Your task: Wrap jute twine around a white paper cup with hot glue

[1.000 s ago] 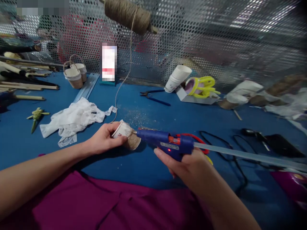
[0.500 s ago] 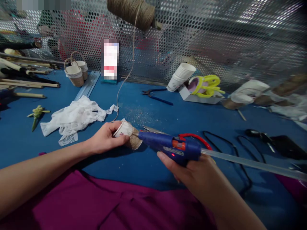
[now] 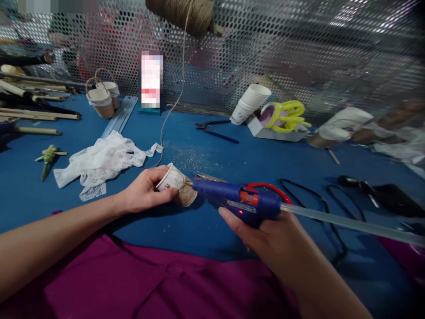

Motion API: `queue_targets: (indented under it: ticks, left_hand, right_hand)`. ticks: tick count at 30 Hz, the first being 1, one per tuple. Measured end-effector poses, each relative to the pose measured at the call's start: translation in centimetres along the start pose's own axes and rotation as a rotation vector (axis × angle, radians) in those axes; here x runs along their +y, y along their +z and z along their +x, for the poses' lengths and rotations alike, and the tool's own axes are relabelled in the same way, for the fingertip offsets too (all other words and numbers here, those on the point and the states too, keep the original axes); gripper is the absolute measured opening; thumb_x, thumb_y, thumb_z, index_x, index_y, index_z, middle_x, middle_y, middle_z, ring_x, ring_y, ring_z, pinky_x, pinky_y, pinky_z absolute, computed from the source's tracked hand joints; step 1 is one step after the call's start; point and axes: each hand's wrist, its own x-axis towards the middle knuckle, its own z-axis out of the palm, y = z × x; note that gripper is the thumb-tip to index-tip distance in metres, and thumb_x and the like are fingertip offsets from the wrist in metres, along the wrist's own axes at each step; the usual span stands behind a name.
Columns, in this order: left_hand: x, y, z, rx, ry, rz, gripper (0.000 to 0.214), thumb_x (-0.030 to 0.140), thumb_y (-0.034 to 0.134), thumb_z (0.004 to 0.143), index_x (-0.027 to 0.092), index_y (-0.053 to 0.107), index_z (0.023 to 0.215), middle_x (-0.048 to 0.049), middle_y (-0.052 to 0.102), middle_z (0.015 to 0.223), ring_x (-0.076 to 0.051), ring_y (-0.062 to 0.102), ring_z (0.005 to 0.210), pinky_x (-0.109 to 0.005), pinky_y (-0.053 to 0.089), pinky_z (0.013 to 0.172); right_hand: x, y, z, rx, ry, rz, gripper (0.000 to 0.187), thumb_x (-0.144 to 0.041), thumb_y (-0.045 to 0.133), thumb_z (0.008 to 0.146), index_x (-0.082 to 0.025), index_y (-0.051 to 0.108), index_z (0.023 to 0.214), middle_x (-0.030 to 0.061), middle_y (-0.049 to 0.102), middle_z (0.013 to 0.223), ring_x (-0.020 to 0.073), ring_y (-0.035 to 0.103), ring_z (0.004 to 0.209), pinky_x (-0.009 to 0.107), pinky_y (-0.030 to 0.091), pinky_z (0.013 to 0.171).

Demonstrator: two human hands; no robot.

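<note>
My left hand (image 3: 143,191) grips a small white paper cup (image 3: 170,179) lying on its side, its lower half wrapped in brown twine (image 3: 186,195). My right hand (image 3: 265,235) holds a blue hot glue gun (image 3: 237,201) with a red trigger and a lit red light. Its nozzle touches the twine-wrapped part of the cup. A clear glue stick (image 3: 348,221) sticks out of the gun's back toward the right. A strand of twine runs from the cup up to a spool (image 3: 186,13) hanging overhead.
On the blue table (image 3: 206,155): crumpled white lace (image 3: 99,161), two finished twine baskets (image 3: 102,95), blue pliers (image 3: 215,130), a stack of paper cups (image 3: 250,102), yellow scissors (image 3: 285,115), black cables (image 3: 318,195), sticks at left (image 3: 36,115). A perforated metal screen (image 3: 299,53) stands behind. Purple cloth (image 3: 149,283) covers my lap.
The view has shifted slightly. The glue gun has drawn a little to the right and lower in my right hand, nozzle still at the cup. My left hand keeps its hold.
</note>
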Motion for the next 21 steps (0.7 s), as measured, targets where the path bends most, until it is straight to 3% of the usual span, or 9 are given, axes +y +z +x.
queue_targets:
  ticks: [3, 8, 13, 16, 18, 21]
  left_hand:
    - [0.01, -0.01, 0.05, 0.011, 0.008, 0.009, 0.014, 0.023, 0.052, 0.076, 0.013, 0.058, 0.068, -0.0040, 0.058, 0.073, -0.014, 0.052, 0.072, -0.024, 0.042, 0.067]
    - [-0.04, 0.03, 0.04, 0.012, 0.013, 0.004, 0.014, 0.022, 0.052, 0.076, 0.013, 0.060, 0.071, -0.0048, 0.060, 0.075, -0.014, 0.053, 0.074, -0.025, 0.043, 0.068]
    - [0.09, 0.11, 0.07, -0.007, 0.005, -0.021, 0.016, 0.022, 0.051, 0.076, 0.012, 0.063, 0.075, -0.0055, 0.063, 0.079, -0.015, 0.055, 0.076, -0.025, 0.043, 0.069]
    - [0.11, 0.07, 0.14, -0.007, -0.011, -0.013, 0.017, 0.023, 0.051, 0.076, 0.011, 0.062, 0.071, -0.0064, 0.061, 0.078, -0.015, 0.054, 0.075, -0.024, 0.043, 0.066]
    - [0.09, 0.03, 0.15, 0.000, 0.002, 0.007, 0.017, 0.023, 0.051, 0.077, 0.012, 0.060, 0.068, -0.0059, 0.060, 0.076, -0.015, 0.053, 0.074, -0.024, 0.042, 0.065]
    - [0.10, 0.00, 0.11, -0.002, 0.033, 0.028, 0.017, 0.021, 0.050, 0.077, 0.013, 0.056, 0.062, -0.0043, 0.058, 0.071, -0.014, 0.051, 0.072, -0.025, 0.041, 0.067]
  right_hand:
    - [-0.03, -0.12, 0.16, -0.016, -0.020, -0.022, 0.037, -0.038, 0.052, 0.078, -0.026, 0.041, 0.044, -0.0049, 0.043, 0.031, 0.0123, 0.044, 0.033, 0.026, 0.043, 0.043]
    - [-0.07, -0.13, 0.01, -0.024, -0.020, -0.003, 0.032, -0.038, 0.052, 0.078, -0.026, 0.046, 0.048, -0.0019, 0.055, 0.041, 0.0161, 0.057, 0.048, 0.027, 0.048, 0.051]
    - [0.05, 0.11, -0.40, -0.023, -0.100, 0.019, 0.013, -0.036, 0.054, 0.077, -0.026, 0.063, 0.077, 0.0004, 0.068, 0.072, 0.0190, 0.064, 0.070, 0.031, 0.050, 0.070]
    - [0.10, 0.13, -0.37, -0.024, -0.068, 0.042, 0.017, -0.034, 0.054, 0.078, -0.024, 0.059, 0.065, -0.0014, 0.065, 0.060, 0.0177, 0.063, 0.064, 0.030, 0.050, 0.065]
    - [0.04, 0.05, -0.27, -0.015, -0.045, 0.049, 0.027, -0.033, 0.054, 0.077, -0.024, 0.050, 0.052, -0.0028, 0.057, 0.045, 0.0166, 0.061, 0.056, 0.027, 0.049, 0.058]
    - [-0.07, -0.13, -0.15, -0.009, -0.046, 0.028, 0.034, -0.033, 0.054, 0.077, -0.024, 0.044, 0.047, -0.0037, 0.047, 0.036, 0.0153, 0.057, 0.050, 0.026, 0.047, 0.052]
